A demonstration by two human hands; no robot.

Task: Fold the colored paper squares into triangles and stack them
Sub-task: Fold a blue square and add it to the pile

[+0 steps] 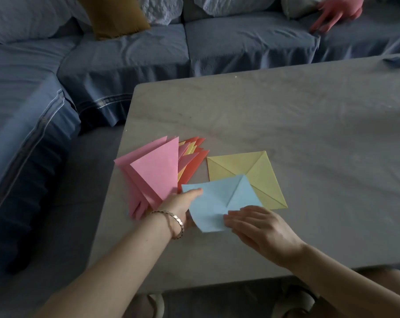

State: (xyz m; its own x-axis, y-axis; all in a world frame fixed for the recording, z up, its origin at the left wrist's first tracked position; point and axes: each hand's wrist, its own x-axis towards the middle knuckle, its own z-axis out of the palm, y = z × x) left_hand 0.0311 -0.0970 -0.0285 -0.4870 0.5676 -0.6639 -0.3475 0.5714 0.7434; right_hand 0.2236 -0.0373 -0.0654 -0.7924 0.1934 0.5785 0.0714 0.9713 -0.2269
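Right hand [258,223] pinches blue paper [219,200]; left hand [179,208] grips its edge.

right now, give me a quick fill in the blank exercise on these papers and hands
1. The left hand and right hand both hold the light blue paper square, which overlaps a creased paper square coloured ____.
2. The topmost folded paper triangle is ____.
3. The metal chain bracelet circles the ____ wrist.
Missing words: yellow; pink; left.
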